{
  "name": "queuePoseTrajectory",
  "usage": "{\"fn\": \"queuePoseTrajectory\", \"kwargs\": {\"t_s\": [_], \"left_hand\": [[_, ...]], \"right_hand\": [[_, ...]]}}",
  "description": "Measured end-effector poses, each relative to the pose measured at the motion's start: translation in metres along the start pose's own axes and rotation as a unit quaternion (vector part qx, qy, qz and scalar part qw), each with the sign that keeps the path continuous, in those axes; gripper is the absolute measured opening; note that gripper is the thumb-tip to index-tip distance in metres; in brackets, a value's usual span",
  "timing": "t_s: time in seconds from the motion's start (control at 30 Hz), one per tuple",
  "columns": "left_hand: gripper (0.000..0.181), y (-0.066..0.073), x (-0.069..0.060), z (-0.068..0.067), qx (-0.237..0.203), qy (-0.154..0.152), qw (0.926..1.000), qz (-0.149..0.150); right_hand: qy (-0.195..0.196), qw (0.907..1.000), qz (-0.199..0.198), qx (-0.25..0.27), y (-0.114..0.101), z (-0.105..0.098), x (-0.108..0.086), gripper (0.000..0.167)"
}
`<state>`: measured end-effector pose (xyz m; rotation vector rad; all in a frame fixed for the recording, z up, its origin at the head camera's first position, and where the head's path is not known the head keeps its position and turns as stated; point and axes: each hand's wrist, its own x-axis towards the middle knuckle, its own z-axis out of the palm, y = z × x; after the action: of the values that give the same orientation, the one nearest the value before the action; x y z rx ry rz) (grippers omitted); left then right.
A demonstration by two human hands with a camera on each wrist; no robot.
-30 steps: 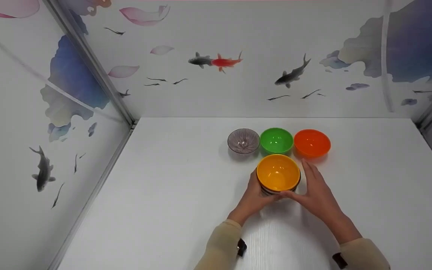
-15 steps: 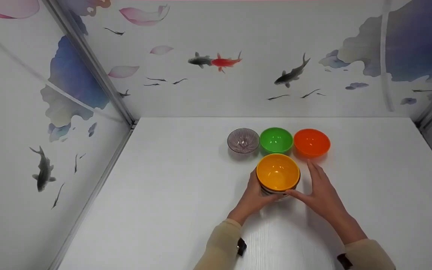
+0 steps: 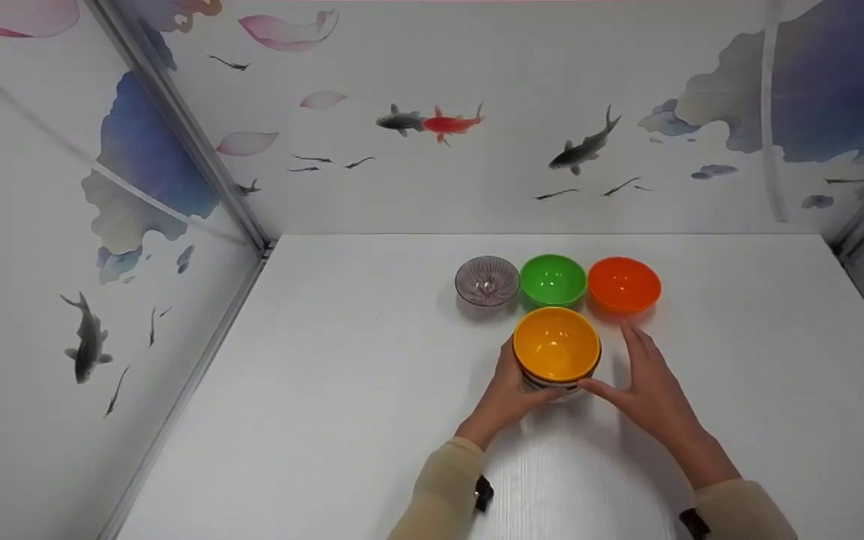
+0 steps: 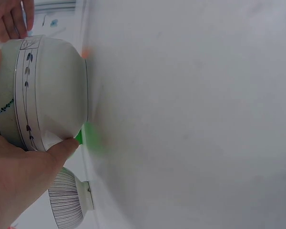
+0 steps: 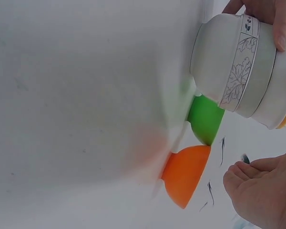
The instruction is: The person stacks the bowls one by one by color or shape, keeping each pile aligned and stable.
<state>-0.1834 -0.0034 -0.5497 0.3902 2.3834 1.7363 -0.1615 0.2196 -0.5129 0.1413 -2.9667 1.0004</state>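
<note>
A yellow bowl tops a stack of bowls at the centre-right of the table. My left hand grips the stack from the left, thumb along its near side. White patterned bowls below the yellow one show in the left wrist view, with the left hand round them. On the other side my right hand is spread, its thumb tip at the stack's near right edge; whether it touches is unclear. The right hand's fingers stand away from the stacked bowls.
Behind the stack stand a purplish ribbed bowl, a green bowl and an orange bowl, side by side. White walls with painted fish and petals border the white table.
My right hand has moved a little to the right, its fingers farther from the stack. The left hand and all the bowls have stayed nearly still.
</note>
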Motion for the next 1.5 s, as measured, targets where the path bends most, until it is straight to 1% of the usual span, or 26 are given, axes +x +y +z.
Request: {"fn": "queuePoseTrajectory", "kwargs": {"t_s": [0.13, 0.5, 0.7, 0.8, 1.07, 1.3, 1.5], "left_hand": [[0.107, -0.001, 0.0, 0.0, 0.002, -0.001, 1.0, 0.006], [0.106, -0.002, 0.001, 0.0, -0.013, -0.008, 0.9999, 0.0], [0.107, -0.002, 0.002, 0.0, -0.014, -0.009, 0.9999, 0.002], [0.107, -0.003, 0.002, 0.001, -0.017, -0.007, 0.9998, -0.005], [0.106, 0.0, 0.001, 0.0, -0.01, -0.003, 0.9999, 0.0], [0.106, -0.002, 0.001, 0.001, -0.009, -0.004, 0.9999, 0.004], [0.107, -0.002, 0.001, 0.0, -0.013, -0.007, 0.9999, -0.009]], "right_hand": [[0.003, 1.0, -0.002, 0.004, 0.002, 0.0, 0.0, 0.121], [0.008, 0.9999, -0.004, 0.006, 0.008, -0.001, 0.001, 0.119], [0.003, 1.0, 0.007, 0.006, 0.012, -0.001, 0.003, 0.121], [0.001, 0.9999, 0.014, 0.001, 0.013, -0.002, 0.004, 0.122], [-0.001, 0.9997, 0.024, -0.005, 0.016, -0.004, 0.008, 0.125], [-0.011, 0.9992, 0.038, -0.006, 0.02, -0.005, 0.012, 0.126], [-0.017, 0.9988, 0.046, -0.003, 0.024, -0.007, 0.016, 0.127]]}}
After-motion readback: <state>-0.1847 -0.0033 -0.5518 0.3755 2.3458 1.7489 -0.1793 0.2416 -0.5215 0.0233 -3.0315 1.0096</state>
